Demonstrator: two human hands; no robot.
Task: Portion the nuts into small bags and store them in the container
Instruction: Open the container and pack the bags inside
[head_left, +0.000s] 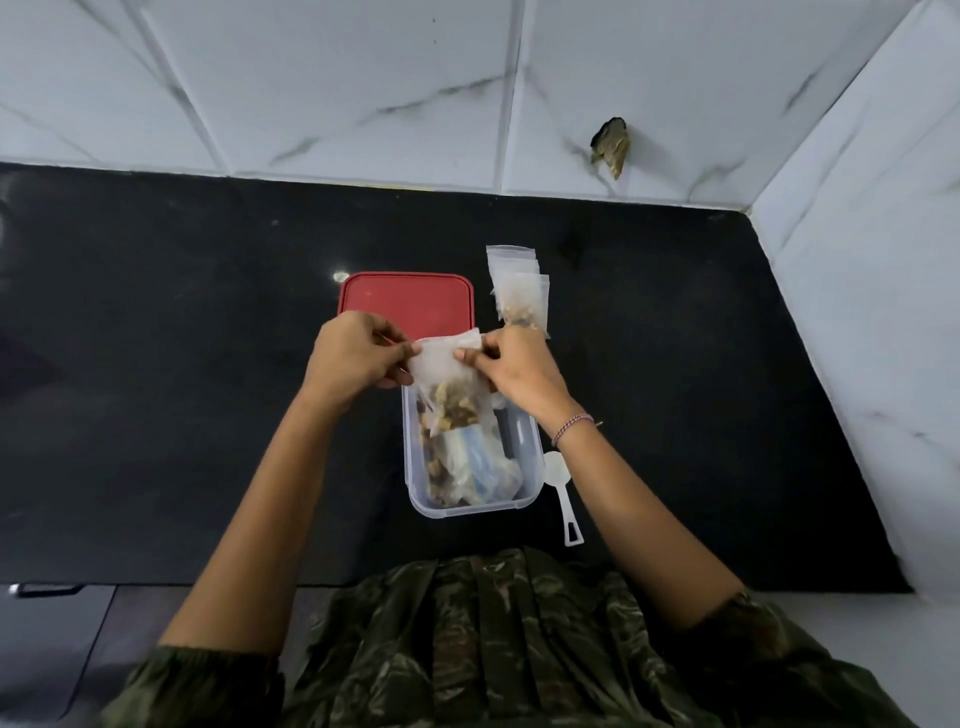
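From the head view I look down at a black, glossy table (182, 364). It meets a wall of white marble-look tiles (311, 78) at the back, and a second white wall (883, 260) closes the corner on my right. One back tile has a dark broken spot (612, 145).

My left hand (353, 356) and my right hand (514, 371) each pinch one top corner of a small clear bag (447, 364) between thumb and fingers. The bag hangs over the far end of the clear container (524, 499), and the nuts (457, 402) sit in its lower part. In the container lies a bigger crumpled bag of nuts (441, 467).

A red lid (405, 299) lies flat on the table just behind the container. To the right of the lid lie more small bags (522, 296), overlapping each other, and the nearest has nuts in it. A white scoop (563, 499) rests just beside the right wall of the container. On my right wrist is a thin bracelet (571, 428).
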